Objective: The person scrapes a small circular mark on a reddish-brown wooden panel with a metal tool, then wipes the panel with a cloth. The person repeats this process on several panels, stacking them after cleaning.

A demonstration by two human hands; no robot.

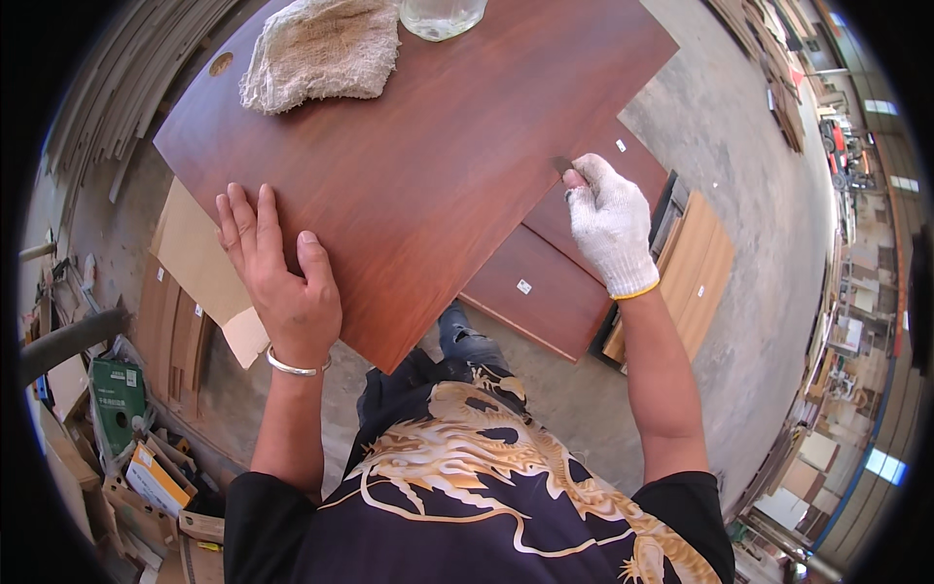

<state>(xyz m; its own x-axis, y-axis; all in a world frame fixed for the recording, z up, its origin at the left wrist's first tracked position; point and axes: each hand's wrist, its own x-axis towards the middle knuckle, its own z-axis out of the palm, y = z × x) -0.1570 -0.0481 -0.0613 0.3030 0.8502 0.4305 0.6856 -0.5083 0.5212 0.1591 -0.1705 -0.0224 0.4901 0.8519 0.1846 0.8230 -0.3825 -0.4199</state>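
Observation:
A reddish-brown wooden panel point(428, 146) lies flat in front of me. My bare left hand point(277, 268) presses flat on its near left corner, fingers spread, a metal bangle on the wrist. My right hand point(611, 224) wears a white knit glove and pinches a small dark tool point(563, 165) against the panel's right edge. What kind of tool it is cannot be made out.
A crumpled beige rag point(321, 49) and a clear glass jar point(441, 15) rest on the panel's far end. More reddish panels point(545, 287) and lighter boards point(700, 263) are stacked on the concrete floor below. Cardboard boxes point(146, 467) crowd the lower left.

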